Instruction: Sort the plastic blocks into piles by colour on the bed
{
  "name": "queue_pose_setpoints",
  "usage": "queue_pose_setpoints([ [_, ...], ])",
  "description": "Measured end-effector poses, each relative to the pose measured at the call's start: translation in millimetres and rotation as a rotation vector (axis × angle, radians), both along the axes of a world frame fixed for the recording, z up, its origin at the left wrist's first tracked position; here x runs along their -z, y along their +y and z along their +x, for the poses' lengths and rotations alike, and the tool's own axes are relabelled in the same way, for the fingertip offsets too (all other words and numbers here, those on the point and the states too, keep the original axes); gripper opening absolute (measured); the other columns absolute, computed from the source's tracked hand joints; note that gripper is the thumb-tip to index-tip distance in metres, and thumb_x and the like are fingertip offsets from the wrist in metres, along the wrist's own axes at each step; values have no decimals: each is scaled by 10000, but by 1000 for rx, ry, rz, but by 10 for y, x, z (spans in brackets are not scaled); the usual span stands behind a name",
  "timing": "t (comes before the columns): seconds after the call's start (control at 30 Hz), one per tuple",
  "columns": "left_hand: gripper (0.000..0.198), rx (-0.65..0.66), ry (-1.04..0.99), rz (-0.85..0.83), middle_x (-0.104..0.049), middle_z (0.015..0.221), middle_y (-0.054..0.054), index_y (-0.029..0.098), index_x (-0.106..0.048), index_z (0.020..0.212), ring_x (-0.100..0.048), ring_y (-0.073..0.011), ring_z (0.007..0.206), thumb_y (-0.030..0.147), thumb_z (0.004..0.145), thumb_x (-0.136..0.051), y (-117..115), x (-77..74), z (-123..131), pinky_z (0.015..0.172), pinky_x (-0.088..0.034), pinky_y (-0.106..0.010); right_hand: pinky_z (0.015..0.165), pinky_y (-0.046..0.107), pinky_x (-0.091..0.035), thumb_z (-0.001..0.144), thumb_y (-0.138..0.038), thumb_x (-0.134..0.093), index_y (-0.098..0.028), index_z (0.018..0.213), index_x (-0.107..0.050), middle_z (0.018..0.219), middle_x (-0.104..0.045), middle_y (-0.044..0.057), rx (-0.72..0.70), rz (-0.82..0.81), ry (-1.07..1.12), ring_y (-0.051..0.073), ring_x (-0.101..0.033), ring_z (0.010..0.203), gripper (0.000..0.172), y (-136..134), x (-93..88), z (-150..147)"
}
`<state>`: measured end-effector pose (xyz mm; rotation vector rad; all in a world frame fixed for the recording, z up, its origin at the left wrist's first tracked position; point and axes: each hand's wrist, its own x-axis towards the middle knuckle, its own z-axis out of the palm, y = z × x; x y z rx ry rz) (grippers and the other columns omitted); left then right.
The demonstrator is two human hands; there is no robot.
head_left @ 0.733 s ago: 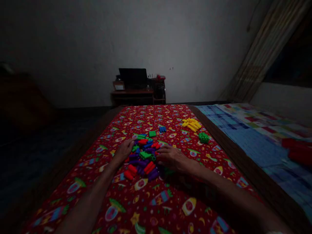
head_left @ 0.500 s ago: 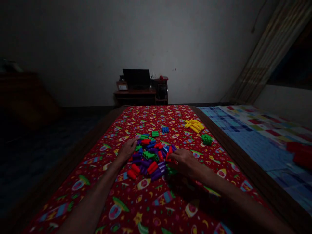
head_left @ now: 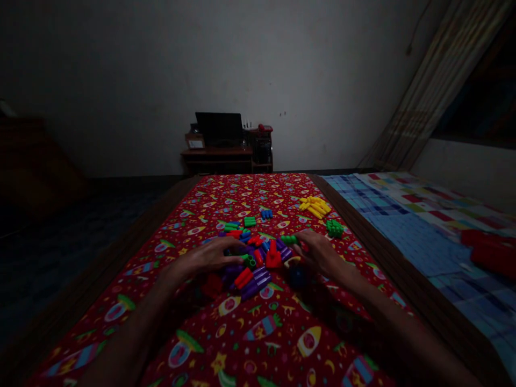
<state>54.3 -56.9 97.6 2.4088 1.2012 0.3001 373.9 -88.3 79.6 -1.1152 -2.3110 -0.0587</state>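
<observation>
A heap of mixed plastic blocks (head_left: pixel 258 263), red, purple, blue and green, lies on a red patterned cloth (head_left: pixel 242 333). My left hand (head_left: pixel 205 258) rests flat on the heap's left side, fingers stretched toward the middle. To the right of the heap, my right hand (head_left: pixel 318 252) has its fingers pinched on a green block (head_left: pixel 289 239), held just above the cloth. A red block (head_left: pixel 273 259) sits between the two hands.
Sorted groups lie farther back: yellow blocks (head_left: pixel 315 206), green blocks (head_left: pixel 335 228), blue blocks (head_left: pixel 266 214) and a green block (head_left: pixel 250 221). A blue checked bedsheet (head_left: pixel 407 226) is at the right, beyond a wooden edge. A desk with a laptop (head_left: pixel 220 129) stands at the wall.
My right hand has moved right and away from the heap, now pinching a green block. My left hand has slid inward across the heap and flattened. The heap has spread.
</observation>
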Motion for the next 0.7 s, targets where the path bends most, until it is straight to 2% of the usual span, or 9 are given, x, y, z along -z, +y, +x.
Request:
queue_pose_setpoints([
  [0.1, 455, -25, 108, 70, -606, 1256, -48, 302, -612, 1211, -579, -247, 1128, 400, 768, -653, -86, 63, 80, 933, -470, -321, 694, 267, -421, 911, -308, -501, -165, 965, -663, 904, -698, 105, 168, 31, 79, 192, -623, 802, 222, 221, -73, 351],
  [0.23, 407, -58, 168, 135, -623, 1200, -65, 278, -615, 1199, -619, -225, 1055, 299, 792, -609, -83, 145, 138, 902, -491, -314, 593, 256, -384, 911, -397, -485, -158, 881, -698, 743, -704, 91, 451, -48, 24, 197, -636, 673, 321, 408, 9, 696],
  [0.37, 335, -78, 49, 186, -700, 1082, -73, 219, -655, 1126, -652, -216, 982, 329, 860, -483, -31, 44, 160, 869, -498, -313, 619, 257, -379, 921, -394, -471, -155, 1005, -685, 861, -727, 116, 601, -97, -94, 219, -664, 778, 331, 432, 106, 761],
  [0.5, 359, -250, -122, 294, -736, 960, -64, 207, -671, 1093, -677, -210, 829, 380, 848, -475, -57, -116, 232, 723, -508, -282, 603, 260, -346, 940, -396, -457, -162, 1055, -641, 905, -718, 129, 797, -164, -257, 224, -661, 784, 320, 410, 99, 731],
  [0.63, 388, -297, -280, 259, -718, 745, -7, 219, -664, 1111, -643, -165, 633, 441, 816, -545, -122, -143, 351, 576, -471, -233, 584, 256, -320, 954, -384, -436, -142, 1001, -652, 847, -709, 141, 862, -127, -238, 212, -649, 730, 328, 411, -4, 742],
  [0.7, 413, -276, -400, 202, -703, 709, 0, 202, -651, 1130, -638, -162, 621, 445, 805, -575, -150, -101, 422, 569, -476, -236, 578, 249, -328, 947, -355, -444, -127, 906, -677, 791, -704, 129, 762, -119, -120, 195, -639, 694, 328, 380, -77, 664],
])
